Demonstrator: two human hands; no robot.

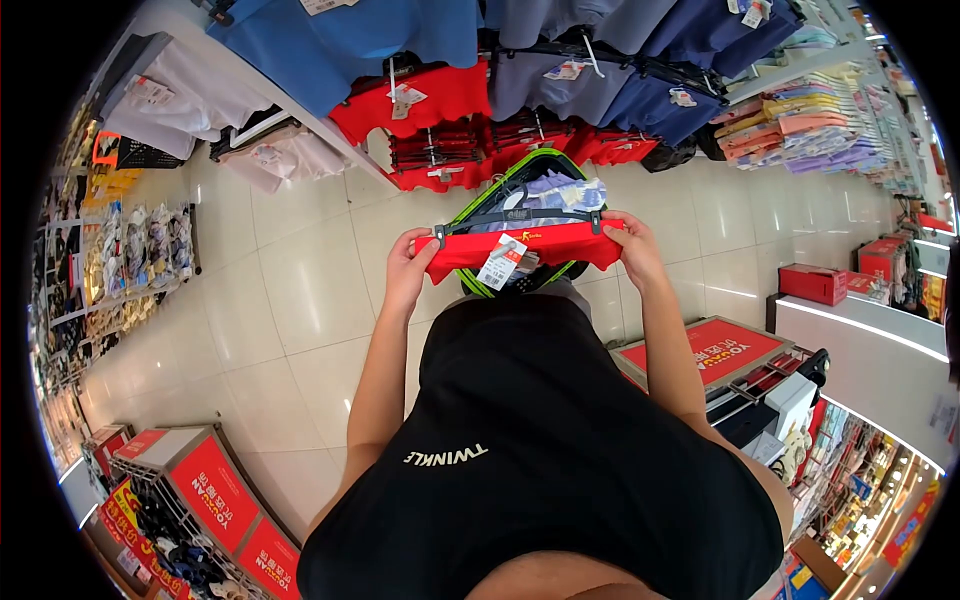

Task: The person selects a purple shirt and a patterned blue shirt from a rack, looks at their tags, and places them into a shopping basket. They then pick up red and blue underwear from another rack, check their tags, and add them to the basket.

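Red underpants [565, 248] hang from a black clip hanger [545, 214], stretched out sideways in front of my body. My left hand [406, 264] is closed on the left end of the fabric, beside one clip. Closed on the right end, next to the other clip, is my right hand [636, 246]. A white and red price tag [503, 262] dangles over the fabric. Behind and below is a black basket with a lime-green rim [548, 153]. Inside it lies a pale purple patterned garment [562, 190], partly hidden by the underpants.
Racks ahead carry blue shirts [360, 45], red garments on hangers [430, 160] and folded patterned clothes [800, 120]. Small goods hang on the left rack [150, 245]. Red-topped display stands [215, 490] flank me at lower left and right. Beneath lies the tiled floor [290, 290].
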